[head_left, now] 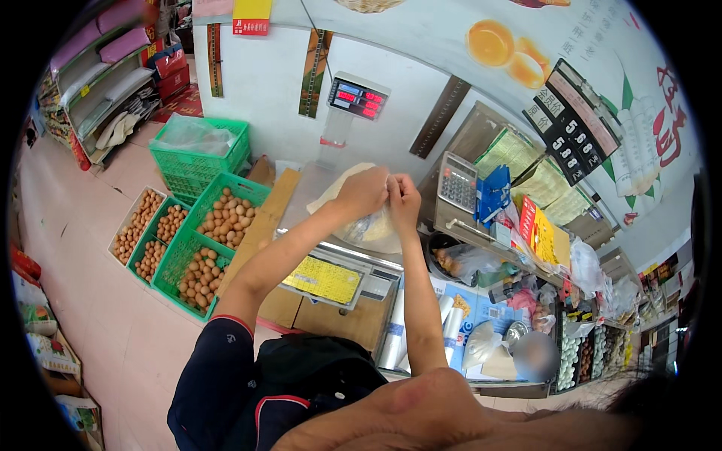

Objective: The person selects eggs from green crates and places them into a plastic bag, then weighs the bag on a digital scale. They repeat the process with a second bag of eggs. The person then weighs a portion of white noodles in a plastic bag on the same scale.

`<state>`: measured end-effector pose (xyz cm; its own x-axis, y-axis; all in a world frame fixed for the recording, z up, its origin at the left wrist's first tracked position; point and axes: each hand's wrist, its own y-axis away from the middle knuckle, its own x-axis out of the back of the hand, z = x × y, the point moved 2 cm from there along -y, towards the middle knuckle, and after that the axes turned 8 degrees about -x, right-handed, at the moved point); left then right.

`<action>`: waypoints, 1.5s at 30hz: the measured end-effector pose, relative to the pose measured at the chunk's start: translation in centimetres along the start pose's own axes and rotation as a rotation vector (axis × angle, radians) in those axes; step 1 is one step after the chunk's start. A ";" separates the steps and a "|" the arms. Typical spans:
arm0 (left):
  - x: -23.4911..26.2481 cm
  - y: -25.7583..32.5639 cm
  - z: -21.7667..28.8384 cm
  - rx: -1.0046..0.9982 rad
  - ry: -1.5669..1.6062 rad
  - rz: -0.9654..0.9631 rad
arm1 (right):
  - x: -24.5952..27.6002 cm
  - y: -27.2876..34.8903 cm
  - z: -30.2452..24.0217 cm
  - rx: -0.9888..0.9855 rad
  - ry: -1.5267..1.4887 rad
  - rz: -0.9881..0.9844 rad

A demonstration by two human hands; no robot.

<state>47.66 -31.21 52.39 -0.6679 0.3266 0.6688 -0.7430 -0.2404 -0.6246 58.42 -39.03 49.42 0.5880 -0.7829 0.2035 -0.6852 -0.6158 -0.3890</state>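
Pinching clear bag (pixel 368 225) top between fingers of left hand (pixel 363 192), right hand (pixel 404 201); bag hangs below.

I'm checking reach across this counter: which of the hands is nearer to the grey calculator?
Right. The right hand is at the plastic bag on the scale, just left of the calculator. The left hand grips the same bag, one hand further left.

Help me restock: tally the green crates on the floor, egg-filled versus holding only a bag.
Green crates with brown eggs: 4
Green crate with a clear bag: 1
Total: 5
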 end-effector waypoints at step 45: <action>5.6 5.6 -3.1 0.004 -0.209 -0.103 | 6.6 3.3 -2.4 0.257 0.591 -0.102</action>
<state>39.88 -27.85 51.39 -0.5823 0.1531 0.7984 -0.8078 -0.2193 -0.5471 58.95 -46.46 51.62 0.2589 -0.6842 0.6818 -0.4708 -0.7057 -0.5294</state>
